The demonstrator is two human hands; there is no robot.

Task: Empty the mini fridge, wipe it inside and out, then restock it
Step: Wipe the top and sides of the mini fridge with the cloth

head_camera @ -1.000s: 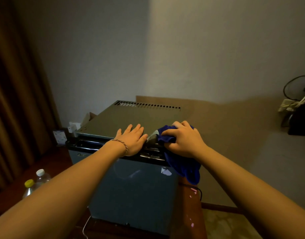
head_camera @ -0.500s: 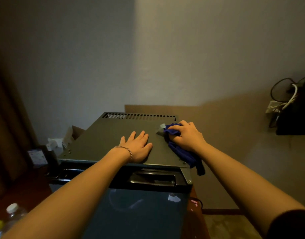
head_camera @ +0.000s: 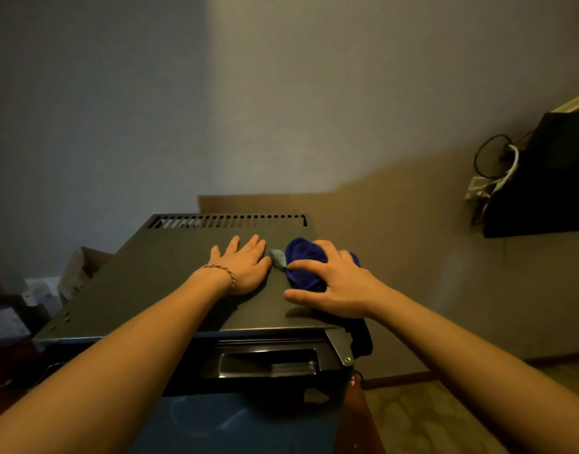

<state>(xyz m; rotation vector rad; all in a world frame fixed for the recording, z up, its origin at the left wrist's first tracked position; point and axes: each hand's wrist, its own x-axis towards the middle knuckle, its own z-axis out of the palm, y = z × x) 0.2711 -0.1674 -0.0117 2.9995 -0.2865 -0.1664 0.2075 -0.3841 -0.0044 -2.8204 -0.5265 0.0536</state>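
The mini fridge [head_camera: 157, 290] stands in front of me, its dark flat top in the middle of the view and its door shut below. My left hand [head_camera: 245, 267] lies flat on the top with straight fingers and a braided bracelet at the wrist. Just to its right my right hand [head_camera: 337, 283] presses a bunched blue cloth [head_camera: 303, 260] onto the top, fingers spread over it, thumb on the metal. One end of the cloth hangs over the fridge's right edge.
A row of vent slots [head_camera: 226, 221] runs along the back of the fridge top. An open carton [head_camera: 82, 267] and small boxes sit at the left. A dark shelf with cables [head_camera: 497, 178] juts from the right wall. Wooden furniture [head_camera: 363, 427] shows beneath the fridge.
Both hands moved from the fridge's front edge back onto its top. My right hand's fingers have spread flatter over the cloth. My view has shifted closer and higher over the fridge.
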